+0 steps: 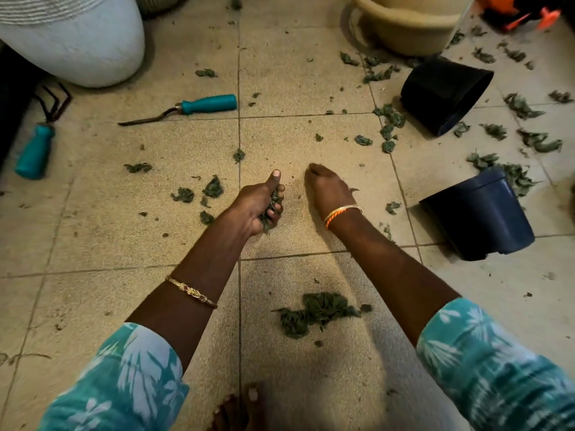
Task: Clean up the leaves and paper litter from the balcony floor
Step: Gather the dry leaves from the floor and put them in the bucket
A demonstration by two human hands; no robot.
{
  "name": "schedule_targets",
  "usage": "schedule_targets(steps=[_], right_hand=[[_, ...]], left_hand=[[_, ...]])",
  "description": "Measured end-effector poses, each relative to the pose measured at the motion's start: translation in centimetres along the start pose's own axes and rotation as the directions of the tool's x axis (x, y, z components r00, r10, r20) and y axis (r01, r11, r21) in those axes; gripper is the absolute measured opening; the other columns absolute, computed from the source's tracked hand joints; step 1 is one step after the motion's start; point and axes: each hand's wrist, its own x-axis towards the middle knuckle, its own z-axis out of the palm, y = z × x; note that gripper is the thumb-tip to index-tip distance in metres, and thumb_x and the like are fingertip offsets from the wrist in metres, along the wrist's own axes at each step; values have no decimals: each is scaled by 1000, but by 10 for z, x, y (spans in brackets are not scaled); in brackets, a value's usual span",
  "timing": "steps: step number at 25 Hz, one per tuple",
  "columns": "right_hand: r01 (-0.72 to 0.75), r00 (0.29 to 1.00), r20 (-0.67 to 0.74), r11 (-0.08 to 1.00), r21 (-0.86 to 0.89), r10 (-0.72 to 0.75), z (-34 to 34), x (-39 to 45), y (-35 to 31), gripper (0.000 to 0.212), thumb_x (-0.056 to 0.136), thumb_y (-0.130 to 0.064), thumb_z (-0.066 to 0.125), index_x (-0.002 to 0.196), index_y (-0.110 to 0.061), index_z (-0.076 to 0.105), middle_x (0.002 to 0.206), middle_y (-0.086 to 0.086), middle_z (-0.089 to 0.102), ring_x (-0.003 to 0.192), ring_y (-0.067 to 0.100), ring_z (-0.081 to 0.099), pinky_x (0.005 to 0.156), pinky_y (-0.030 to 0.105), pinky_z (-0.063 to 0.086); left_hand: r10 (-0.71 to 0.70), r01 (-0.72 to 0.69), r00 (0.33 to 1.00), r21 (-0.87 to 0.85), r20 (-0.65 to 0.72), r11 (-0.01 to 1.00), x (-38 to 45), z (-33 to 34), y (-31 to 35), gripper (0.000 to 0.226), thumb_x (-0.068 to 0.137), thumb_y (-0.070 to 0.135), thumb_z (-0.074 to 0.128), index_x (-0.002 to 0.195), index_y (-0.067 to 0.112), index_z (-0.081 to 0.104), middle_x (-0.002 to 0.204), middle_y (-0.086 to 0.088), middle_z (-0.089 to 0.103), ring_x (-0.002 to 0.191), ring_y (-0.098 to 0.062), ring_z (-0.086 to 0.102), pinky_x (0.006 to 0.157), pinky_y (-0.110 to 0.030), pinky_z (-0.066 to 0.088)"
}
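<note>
Head view shows us the beige tiled balcony floor strewn with dark green leaf scraps, our left hand clutching a bunch of leaves while our right hand, fingers curled downward with its contents hidden, reaches nearer the scattered leaves lying to its right.

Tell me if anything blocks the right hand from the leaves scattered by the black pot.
Nothing visible does. Bare tile lies between the right hand and the leaves left of the black pot. The blue pot lies off to the right, clear of that path.
</note>
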Motion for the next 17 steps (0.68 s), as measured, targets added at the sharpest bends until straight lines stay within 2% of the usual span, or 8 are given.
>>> schedule_targets(steps=[4, 6, 7, 9, 11, 13, 15, 17], right_hand=[[103, 987, -118, 994, -34, -106, -6, -11, 11, 27, 80, 14, 46, 97, 6, 66, 96, 20, 63, 95, 33, 58, 74, 36, 47], [-33, 996, -80, 980, 195, 49, -19, -7, 14, 27, 78, 15, 50, 92, 4, 71, 85, 10, 63, 82, 21, 57, 69, 25, 44], [-175, 976, -45, 897, 406, 211, -29, -7, 12, 25, 79, 13, 54, 94, 3, 72, 85, 6, 63, 78, 16, 57, 68, 18, 46], [-337, 895, 141, 435, 835, 423, -51, -18, 4, 24, 79, 12, 61, 101, 6, 68, 89, 9, 67, 71, 8, 61, 66, 9, 50], [-360, 865, 274, 139, 923, 420, -62, -33, -13, 25, 81, 13, 59, 104, 8, 65, 90, 12, 67, 71, 8, 63, 66, 13, 54], [-408, 880, 267, 340, 847, 392, -64, -51, -35, 22, 85, 7, 54, 103, 2, 67, 91, 8, 66, 75, 10, 61, 67, 18, 53], [-309, 949, 185, 623, 718, 256, -55, -66, -58, 21, 86, 5, 47, 90, 0, 67, 82, 11, 64, 68, 16, 58, 59, 25, 47], [-212, 977, 122, 759, 615, 174, -43, -76, -67, 20, 84, 8, 44, 83, 3, 64, 79, 16, 61, 65, 22, 54, 56, 24, 36]], left_hand=[[-27, 27, 998, 7, 49, 1000, 1, 2, -4, 34, 94, 42, 56, 72, 16, 54, 61, 5, 48, 39, -4, 39, 31, -14, 28], [-9, 7, 999, 37, 54, 999, 1, 4, -4, 32, 95, 40, 55, 78, 13, 60, 63, 4, 50, 42, -4, 40, 31, -14, 29], [-1, -3, 999, 63, 53, 998, 1, 3, -3, 32, 96, 39, 53, 81, 12, 62, 63, 4, 50, 43, -4, 40, 32, -14, 30], [-7, -1, 998, 115, 70, 993, -3, 4, -4, 35, 97, 41, 50, 84, 12, 65, 61, 4, 50, 42, -5, 39, 33, -14, 29], [-27, 8, 993, 157, 118, 987, -9, 8, -6, 43, 98, 48, 45, 84, 11, 64, 56, 5, 49, 38, -5, 37, 33, -12, 27], [-39, 6, 989, 225, 142, 974, -14, 17, -12, 53, 96, 58, 39, 81, 11, 60, 53, 2, 48, 38, -8, 37, 36, -14, 28], [-1, -32, 995, 328, 102, 944, -18, 26, -18, 60, 91, 65, 39, 82, 10, 60, 61, -6, 54, 47, -18, 47, 47, -21, 37], [51, -56, 998, 381, 22, 923, -20, 28, -26, 58, 89, 63, 44, 80, 8, 62, 67, -11, 57, 55, -22, 51, 54, -28, 39]])
